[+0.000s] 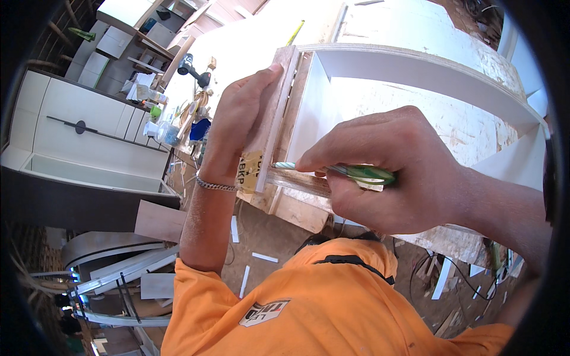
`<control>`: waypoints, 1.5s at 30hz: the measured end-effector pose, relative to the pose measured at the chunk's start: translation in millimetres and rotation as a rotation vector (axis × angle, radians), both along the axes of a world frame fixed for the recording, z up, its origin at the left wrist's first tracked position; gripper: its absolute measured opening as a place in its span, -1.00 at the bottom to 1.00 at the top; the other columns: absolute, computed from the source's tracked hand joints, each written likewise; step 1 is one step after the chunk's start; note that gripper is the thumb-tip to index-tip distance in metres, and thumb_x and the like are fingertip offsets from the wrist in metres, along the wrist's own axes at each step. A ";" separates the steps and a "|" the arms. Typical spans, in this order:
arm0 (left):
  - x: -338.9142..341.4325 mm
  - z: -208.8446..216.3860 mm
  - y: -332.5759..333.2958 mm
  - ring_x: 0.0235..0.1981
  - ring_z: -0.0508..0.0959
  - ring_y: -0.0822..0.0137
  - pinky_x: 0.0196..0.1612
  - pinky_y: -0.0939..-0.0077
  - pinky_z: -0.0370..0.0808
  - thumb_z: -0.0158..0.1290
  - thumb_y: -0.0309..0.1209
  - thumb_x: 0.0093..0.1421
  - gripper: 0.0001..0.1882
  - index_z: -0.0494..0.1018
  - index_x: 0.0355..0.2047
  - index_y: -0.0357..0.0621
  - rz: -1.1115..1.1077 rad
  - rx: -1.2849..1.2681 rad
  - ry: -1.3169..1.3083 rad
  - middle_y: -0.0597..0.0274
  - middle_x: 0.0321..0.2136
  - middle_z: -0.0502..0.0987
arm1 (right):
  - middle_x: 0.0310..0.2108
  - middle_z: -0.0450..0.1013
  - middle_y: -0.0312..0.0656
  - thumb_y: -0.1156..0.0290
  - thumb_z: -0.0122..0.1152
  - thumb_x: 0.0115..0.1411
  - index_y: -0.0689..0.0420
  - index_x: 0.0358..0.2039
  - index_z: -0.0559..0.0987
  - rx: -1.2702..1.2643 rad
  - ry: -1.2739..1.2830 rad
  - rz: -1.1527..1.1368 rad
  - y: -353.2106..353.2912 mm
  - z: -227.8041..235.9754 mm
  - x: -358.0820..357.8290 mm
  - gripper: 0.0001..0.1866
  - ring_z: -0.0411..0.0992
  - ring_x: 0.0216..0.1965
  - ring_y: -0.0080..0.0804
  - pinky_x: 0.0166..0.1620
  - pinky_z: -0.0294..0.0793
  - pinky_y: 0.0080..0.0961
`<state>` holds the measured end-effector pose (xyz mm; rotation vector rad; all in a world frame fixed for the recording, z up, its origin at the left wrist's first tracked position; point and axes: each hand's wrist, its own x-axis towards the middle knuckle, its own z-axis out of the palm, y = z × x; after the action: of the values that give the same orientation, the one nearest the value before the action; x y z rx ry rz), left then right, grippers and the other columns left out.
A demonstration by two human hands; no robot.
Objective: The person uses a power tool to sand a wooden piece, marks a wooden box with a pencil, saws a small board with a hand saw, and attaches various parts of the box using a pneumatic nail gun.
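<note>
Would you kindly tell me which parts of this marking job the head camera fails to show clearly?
- Pencil: its middle is wrapped by the right hand.
- Wooden strip: its left face is covered by the left hand.
- Drill on the far bench: too small for detail.
- White cabinet frame: its right end is cut off by the picture's rim.

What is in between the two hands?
In the head view, a thin wooden strip held by the left hand and the tip of the green striped pencil gripped by the right hand.
</note>
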<state>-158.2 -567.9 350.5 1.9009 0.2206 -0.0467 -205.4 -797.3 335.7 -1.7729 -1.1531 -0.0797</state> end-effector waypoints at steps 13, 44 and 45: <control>-41.7 13.7 129.5 -0.23 0.66 0.33 -0.14 0.42 0.66 0.15 -0.11 0.41 -0.44 0.42 0.09 -0.45 -0.056 -0.488 -0.443 0.00 -0.20 0.62 | -0.23 0.53 -0.03 0.59 0.07 0.23 0.30 -0.05 0.63 -0.060 -0.214 -0.120 -1.3 34.7 -2.8 -0.70 0.53 -0.23 -0.31 -0.19 0.53 -0.41; -215.8 -109.0 77.6 -0.39 0.65 0.18 -0.34 0.39 0.59 0.41 -0.37 0.11 -0.72 0.66 -0.15 -0.05 -1.560 0.059 -0.477 0.29 -0.36 0.63 | -0.23 0.57 -0.14 0.22 0.34 0.34 0.16 0.09 0.47 0.274 0.608 -1.261 156.6 -80.0 -338.1 -0.57 0.61 -0.24 -0.23 -0.14 0.60 -0.33; -226.3 -105.9 63.5 -0.38 0.65 0.19 -0.33 0.40 0.60 0.41 -0.38 0.10 -0.70 0.66 -0.14 -0.06 -1.536 0.024 -0.470 0.28 -0.32 0.64 | -0.22 0.57 -0.16 0.20 0.33 0.34 0.17 0.13 0.47 0.424 0.516 -1.316 151.9 -102.0 -352.6 -0.54 0.61 -0.22 -0.26 -0.12 0.59 -0.33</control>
<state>-384.4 -504.4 244.6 1.6178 -1.5557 -0.6040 -558.0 -645.4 233.7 -1.7137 0.4839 -0.5542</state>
